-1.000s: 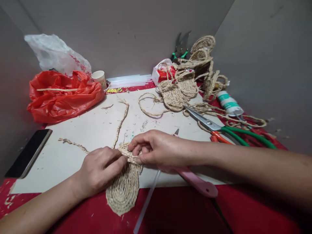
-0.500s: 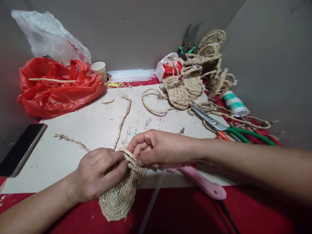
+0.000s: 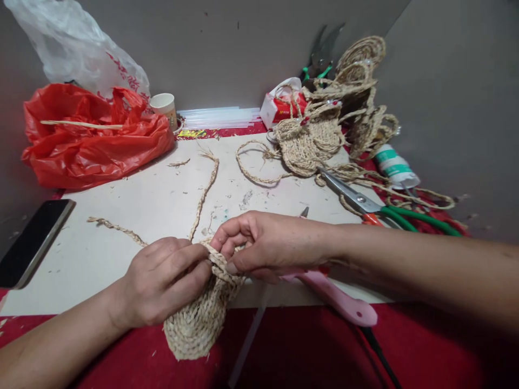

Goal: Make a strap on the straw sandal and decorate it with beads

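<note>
Fingers of our left hand (image 3: 164, 283) and right hand (image 3: 263, 246) close together on the top rim of a coarse, oval braided-straw sole (image 3: 198, 319), which overhangs the pale board's (image 3: 121, 237) near edge; two loose plaits trail from it.

Red characters are showing on the clear plastic bag (image 3: 77, 51) at the far left, but they are crumpling with the folds and I am failing to read them. A yellow printed strip (image 3: 190, 133) is lying at the far edge of the board just right of the paper cup (image 3: 164, 108); its marks are coming out too small to make out. The white and red packet (image 3: 279, 105) farther right is carrying print that is staying blurred. No word or number is reading clearly anywhere.
</note>
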The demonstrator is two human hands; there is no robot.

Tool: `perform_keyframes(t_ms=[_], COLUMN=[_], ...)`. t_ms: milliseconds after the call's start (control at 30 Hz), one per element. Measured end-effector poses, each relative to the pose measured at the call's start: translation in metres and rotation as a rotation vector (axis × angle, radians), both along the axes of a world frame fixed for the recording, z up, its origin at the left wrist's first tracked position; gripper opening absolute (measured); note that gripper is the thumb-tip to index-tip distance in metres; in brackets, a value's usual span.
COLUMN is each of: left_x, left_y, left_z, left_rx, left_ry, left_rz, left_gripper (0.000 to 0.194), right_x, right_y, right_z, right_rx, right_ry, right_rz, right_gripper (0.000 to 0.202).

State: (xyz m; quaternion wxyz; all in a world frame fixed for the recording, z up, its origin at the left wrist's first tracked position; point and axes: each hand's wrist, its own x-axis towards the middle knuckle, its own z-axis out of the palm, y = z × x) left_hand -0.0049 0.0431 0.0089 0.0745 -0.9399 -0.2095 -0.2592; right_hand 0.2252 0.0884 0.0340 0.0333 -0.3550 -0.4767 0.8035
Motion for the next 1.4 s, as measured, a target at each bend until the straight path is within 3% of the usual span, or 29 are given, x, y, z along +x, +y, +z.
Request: perform_keyframes(t_ms=[233, 433, 500, 633, 733, 800, 1133, 1400], left_x=[0.003, 0.013, 0.02, 0.037, 0.05, 0.057, 0.073, 0.073], left_y=[-0.002, -0.023, -0.038, -0.061, -0.066, -0.066, -0.08, -0.087], left_z=[-0.002, 0.013, 0.018, 0.021, 0.017, 0.015, 0.02, 0.015], left_rx=[-0.016, -0.073, -0.22, -0.716, -1.026, -1.135, -1.301, -1.138], left_ry=[-0.04, -0.109, -0.176, -0.443, -0.668, -0.794, -1.013, -0.897], left_rz=[0.113, 0.16, 0.234, 0.537, 0.592, 0.578, 0.547, 0.559], left_gripper=[0.023, 0.02, 0.014, 0.014, 0.024, 0.026, 0.025, 0.025], right_x=[-0.002, -0.002, -0.002, -0.004, -0.007, -0.008, -0.005, -0.003], right_y=[-0.005, -0.011, -0.015, -0.025, -0.034, -0.041, -0.066, -0.076], right_z=[0.002, -0.004, -0.006, -0.007, -0.004, -0.001, 0.0, -0.001], right_rx=[0.045, 0.137, 0.168, 0.211, 0.231, 0.248, 0.315, 0.352], right_ry=[0.008, 0.047, 0.063, 0.073, 0.091, 0.087, 0.075, 0.101], right_rz=[-0.05, -0.109, -0.141, -0.209, -0.245, -0.27, -0.343, -0.37], right_gripper=[0.022, 0.028, 0.029, 0.029, 0.03, 0.03, 0.034, 0.034])
